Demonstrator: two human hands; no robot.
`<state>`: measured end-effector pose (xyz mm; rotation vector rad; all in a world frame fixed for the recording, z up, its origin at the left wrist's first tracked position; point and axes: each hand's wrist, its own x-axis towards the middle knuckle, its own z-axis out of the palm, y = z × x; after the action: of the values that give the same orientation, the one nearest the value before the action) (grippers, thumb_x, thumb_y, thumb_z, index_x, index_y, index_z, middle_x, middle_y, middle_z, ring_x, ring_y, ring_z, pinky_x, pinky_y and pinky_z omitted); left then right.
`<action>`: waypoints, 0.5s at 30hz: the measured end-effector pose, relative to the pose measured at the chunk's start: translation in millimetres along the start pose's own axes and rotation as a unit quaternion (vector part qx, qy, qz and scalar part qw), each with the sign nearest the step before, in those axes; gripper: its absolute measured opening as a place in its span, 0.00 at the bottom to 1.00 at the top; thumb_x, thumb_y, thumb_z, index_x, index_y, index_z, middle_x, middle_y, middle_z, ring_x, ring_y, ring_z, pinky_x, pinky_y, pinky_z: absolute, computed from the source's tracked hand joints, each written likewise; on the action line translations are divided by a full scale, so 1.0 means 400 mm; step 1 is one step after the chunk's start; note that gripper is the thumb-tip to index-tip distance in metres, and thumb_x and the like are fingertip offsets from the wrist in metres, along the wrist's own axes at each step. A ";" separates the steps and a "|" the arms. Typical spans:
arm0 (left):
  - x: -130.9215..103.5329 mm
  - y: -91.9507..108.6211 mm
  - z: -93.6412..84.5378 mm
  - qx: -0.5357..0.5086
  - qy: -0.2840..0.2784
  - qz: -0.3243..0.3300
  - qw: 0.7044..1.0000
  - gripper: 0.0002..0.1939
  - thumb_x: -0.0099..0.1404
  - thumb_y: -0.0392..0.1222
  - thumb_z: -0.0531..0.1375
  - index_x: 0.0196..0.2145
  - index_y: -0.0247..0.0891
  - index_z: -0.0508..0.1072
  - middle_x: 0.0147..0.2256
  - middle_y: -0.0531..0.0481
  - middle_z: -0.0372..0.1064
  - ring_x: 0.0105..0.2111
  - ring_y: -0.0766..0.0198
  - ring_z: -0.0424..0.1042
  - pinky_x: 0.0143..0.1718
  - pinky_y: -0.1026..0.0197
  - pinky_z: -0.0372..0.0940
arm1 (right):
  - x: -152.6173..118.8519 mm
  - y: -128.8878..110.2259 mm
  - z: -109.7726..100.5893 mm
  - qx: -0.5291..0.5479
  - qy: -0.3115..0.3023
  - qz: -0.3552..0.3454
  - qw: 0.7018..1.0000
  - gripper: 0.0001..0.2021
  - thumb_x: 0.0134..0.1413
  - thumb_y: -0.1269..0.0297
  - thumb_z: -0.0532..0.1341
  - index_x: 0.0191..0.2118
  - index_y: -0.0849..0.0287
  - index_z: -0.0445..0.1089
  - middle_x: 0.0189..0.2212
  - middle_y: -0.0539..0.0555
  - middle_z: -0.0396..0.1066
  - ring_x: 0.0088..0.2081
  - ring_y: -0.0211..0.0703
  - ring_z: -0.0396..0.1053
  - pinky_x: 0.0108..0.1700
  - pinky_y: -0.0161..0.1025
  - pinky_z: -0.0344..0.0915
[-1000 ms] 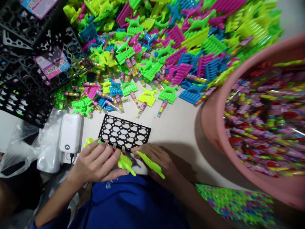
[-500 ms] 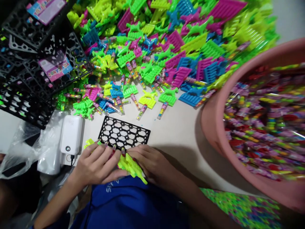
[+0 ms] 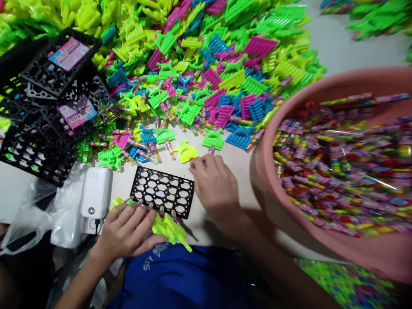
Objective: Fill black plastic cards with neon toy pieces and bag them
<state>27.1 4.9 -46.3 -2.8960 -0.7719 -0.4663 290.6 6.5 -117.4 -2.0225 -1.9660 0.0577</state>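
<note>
My left hand (image 3: pixel 130 229) is closed around a row of yellow-green plastic comb-like toys (image 3: pixel 170 229), pressed against the near edge of a black perforated plastic tray (image 3: pixel 161 189). Short candy tubes (image 3: pixel 161 210) stick out of the toys over that edge. Past the tray's right end, my right hand (image 3: pixel 216 184) reaches down to the table with fingers bent together; what they hold, if anything, is hidden. A yellow animal-shaped comb (image 3: pixel 187 152) lies by its fingertips. Just beyond the knuckles are a green comb (image 3: pixel 213 139) and a partly covered candy tube (image 3: pixel 211 150).
A large heap of bright combs (image 3: pixel 167 43) covers the back of the table. Black trays with "Toy Candy" labels (image 3: pixel 77 112) are stacked at left, above a white power bank (image 3: pixel 95 191) and plastic bags (image 3: pixel 66 210). A pink tub (image 3: pixel 267 150) full of candy tubes stands at right.
My right hand has left the toys at the tray's near edge and moved forward to the loose combs. A candy tube near the yellow comb no longer shows. The left hand keeps its hold.
</note>
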 end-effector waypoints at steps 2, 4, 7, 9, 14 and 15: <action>0.003 -0.001 0.000 0.002 -0.002 0.002 1.000 0.21 0.78 0.59 0.59 0.45 0.39 0.83 0.36 0.47 0.83 0.36 0.57 0.76 0.46 0.54 0.64 | -0.017 0.027 -0.019 0.065 0.003 0.036 0.997 0.11 0.74 0.72 0.55 0.54 0.59 0.72 0.42 0.63 0.75 0.45 0.59 0.73 0.40 0.48 0.71; 0.009 -0.002 0.000 0.000 -0.004 0.005 1.000 0.22 0.79 0.59 0.58 0.45 0.38 0.83 0.36 0.46 0.82 0.36 0.57 0.75 0.45 0.54 0.63 | -0.043 0.047 -0.040 0.175 0.002 0.061 0.983 0.12 0.75 0.70 0.55 0.57 0.57 0.71 0.44 0.61 0.76 0.43 0.55 0.76 0.40 0.47 0.73; 0.020 -0.003 -0.003 -0.007 -0.002 0.004 1.000 0.24 0.82 0.57 0.54 0.44 0.37 0.83 0.35 0.47 0.82 0.35 0.58 0.74 0.44 0.53 0.62 | -0.102 0.052 -0.068 0.353 -0.066 0.068 0.931 0.07 0.76 0.63 0.56 0.48 0.55 0.72 0.39 0.56 0.77 0.32 0.47 0.76 0.36 0.43 0.76; 0.027 -0.004 -0.005 -0.007 0.000 0.002 1.000 0.26 0.83 0.56 0.50 0.44 0.38 0.82 0.34 0.48 0.82 0.34 0.58 0.73 0.43 0.54 0.62 | -0.145 0.043 -0.080 0.441 -0.099 0.052 0.891 0.07 0.76 0.63 0.57 0.46 0.54 0.72 0.39 0.55 0.77 0.32 0.46 0.77 0.37 0.42 0.78; 0.034 -0.006 -0.003 -0.007 0.002 0.002 1.000 0.28 0.85 0.55 0.46 0.43 0.38 0.82 0.33 0.48 0.82 0.33 0.59 0.72 0.43 0.54 0.61 | -0.218 0.009 -0.079 0.529 -0.104 0.023 0.842 0.08 0.73 0.71 0.59 0.50 0.52 0.70 0.44 0.54 0.76 0.46 0.44 0.79 0.49 0.38 0.78; 0.034 -0.007 -0.002 -0.007 0.002 0.003 1.000 0.28 0.85 0.55 0.46 0.43 0.38 0.82 0.34 0.48 0.82 0.34 0.58 0.72 0.43 0.53 0.61 | -0.225 0.004 -0.075 0.536 -0.107 0.026 0.837 0.08 0.72 0.72 0.60 0.51 0.52 0.70 0.45 0.54 0.77 0.47 0.43 0.79 0.51 0.37 0.78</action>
<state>36.8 13.7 -41.0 -2.9080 -0.7634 -0.4799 294.7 -87.6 -106.6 -1.2987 -1.3996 1.1574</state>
